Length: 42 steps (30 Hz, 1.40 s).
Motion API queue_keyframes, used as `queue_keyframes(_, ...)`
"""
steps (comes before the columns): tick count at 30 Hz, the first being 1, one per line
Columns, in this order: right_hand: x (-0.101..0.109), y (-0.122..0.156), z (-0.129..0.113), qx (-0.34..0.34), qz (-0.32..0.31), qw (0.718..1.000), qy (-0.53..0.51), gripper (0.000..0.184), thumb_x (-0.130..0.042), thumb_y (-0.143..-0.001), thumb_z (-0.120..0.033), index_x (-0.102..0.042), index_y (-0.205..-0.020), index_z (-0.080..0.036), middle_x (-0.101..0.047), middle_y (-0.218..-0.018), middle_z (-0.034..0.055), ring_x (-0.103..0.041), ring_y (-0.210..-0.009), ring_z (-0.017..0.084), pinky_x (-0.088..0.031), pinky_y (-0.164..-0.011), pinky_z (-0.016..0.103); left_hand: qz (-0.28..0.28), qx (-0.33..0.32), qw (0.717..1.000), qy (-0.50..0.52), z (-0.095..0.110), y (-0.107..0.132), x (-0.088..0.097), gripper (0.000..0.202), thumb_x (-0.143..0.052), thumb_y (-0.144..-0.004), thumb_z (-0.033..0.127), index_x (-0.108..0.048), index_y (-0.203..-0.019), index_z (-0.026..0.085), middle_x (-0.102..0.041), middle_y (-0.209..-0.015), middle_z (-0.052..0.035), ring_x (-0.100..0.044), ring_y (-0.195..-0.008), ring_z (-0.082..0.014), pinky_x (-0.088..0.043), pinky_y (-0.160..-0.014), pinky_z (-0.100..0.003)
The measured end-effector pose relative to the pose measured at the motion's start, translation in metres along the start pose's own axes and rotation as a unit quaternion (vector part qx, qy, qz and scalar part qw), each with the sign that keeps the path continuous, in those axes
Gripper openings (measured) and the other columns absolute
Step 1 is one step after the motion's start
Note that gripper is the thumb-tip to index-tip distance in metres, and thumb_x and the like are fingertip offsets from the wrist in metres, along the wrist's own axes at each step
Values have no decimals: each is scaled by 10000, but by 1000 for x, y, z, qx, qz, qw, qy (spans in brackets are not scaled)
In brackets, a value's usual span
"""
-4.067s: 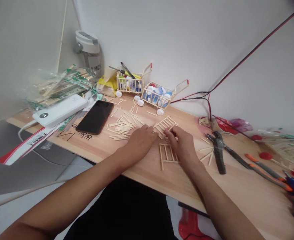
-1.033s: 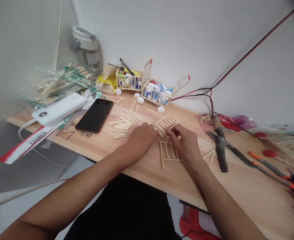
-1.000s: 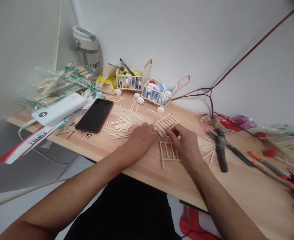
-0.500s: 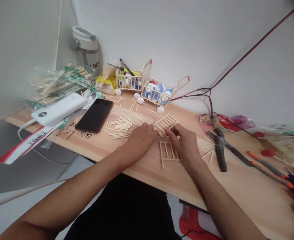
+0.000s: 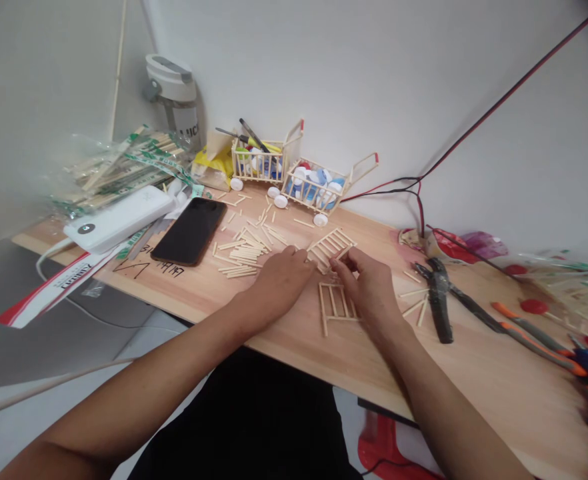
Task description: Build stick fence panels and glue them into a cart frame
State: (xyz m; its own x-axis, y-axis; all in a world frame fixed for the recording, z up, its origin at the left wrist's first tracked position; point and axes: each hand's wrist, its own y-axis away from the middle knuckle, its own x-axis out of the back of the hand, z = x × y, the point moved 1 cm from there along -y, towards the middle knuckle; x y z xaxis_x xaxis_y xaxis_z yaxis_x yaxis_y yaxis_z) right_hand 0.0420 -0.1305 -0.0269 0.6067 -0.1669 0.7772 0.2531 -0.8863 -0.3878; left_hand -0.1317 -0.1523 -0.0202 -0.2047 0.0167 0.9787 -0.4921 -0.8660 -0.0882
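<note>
My left hand (image 5: 287, 281) is closed at the near left corner of a small stick frame (image 5: 332, 248), a lattice of thin wooden sticks. On the frame's right side my right hand (image 5: 369, 283) pinches its edge between thumb and fingers. The fingers cover the frame's near edge, so its exact contact there is hidden. Just below, a second stick frame (image 5: 335, 301) lies flat on the table, partly under my right hand. A pile of short wooden sticks (image 5: 248, 253) lies beyond my left hand, and a few loose sticks (image 5: 416, 301) are right of my right hand.
Two little stick carts (image 5: 314, 185) filled with bottle caps stand by the wall. A phone (image 5: 189, 231), a white power bank (image 5: 119, 219) and bagged sticks (image 5: 124, 163) are at left. Black-handled pliers (image 5: 440, 303) and orange-grey pliers (image 5: 539, 337) lie at right. A lidded cup (image 5: 174, 93) stands behind.
</note>
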Motion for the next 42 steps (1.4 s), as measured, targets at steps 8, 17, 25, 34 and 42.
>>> queue_keyframes(8,0,0,0,1,1,1000,1,245,-536,-861,-338,-512,-660,-200,-549,-595,-14,-493,-572,132,-343,-572,251,2,0,1000,-5,1,0,1,266,-371,-951,174,-609,-1068,179,-603,-990,-82,-522,-968,-229,-451,-787,-340)
queue_keyframes(17,0,0,-1,-5,-2,1000,0,248,-527,-859,-342,-508,-654,-204,-551,-589,-11,-491,-568,138,-346,-566,255,-7,1,1000,2,0,0,0,271,-364,-953,178,-608,-1070,184,-599,-989,-89,-520,-973,-242,-447,-777,-346)
queue_keyframes(25,1,0,-1,-6,1,1000,-2,246,-534,-851,-342,-502,-649,-205,-547,-583,-11,-491,-565,137,-340,-563,258,3,-2,1000,-1,0,0,-2,266,-371,-954,176,-609,-1070,183,-596,-984,-85,-521,-981,-241,-449,-780,-345)
queue_keyframes(34,0,0,-1,-16,-6,1000,-2,243,-518,-862,-346,-510,-667,-200,-557,-601,-4,-502,-583,142,-351,-580,259,17,-6,1000,-9,-1,1,-4,241,-385,-950,181,-607,-1043,181,-592,-981,-84,-515,-972,-238,-450,-774,-343)
queue_keyframes(42,-1,0,1,-17,0,1000,10,239,-531,-862,-335,-509,-669,-195,-546,-599,-12,-486,-574,131,-340,-576,252,35,-8,999,-8,-3,2,-5,212,-407,-946,201,-608,-1013,182,-601,-964,-69,-526,-933,-231,-449,-765,-347)
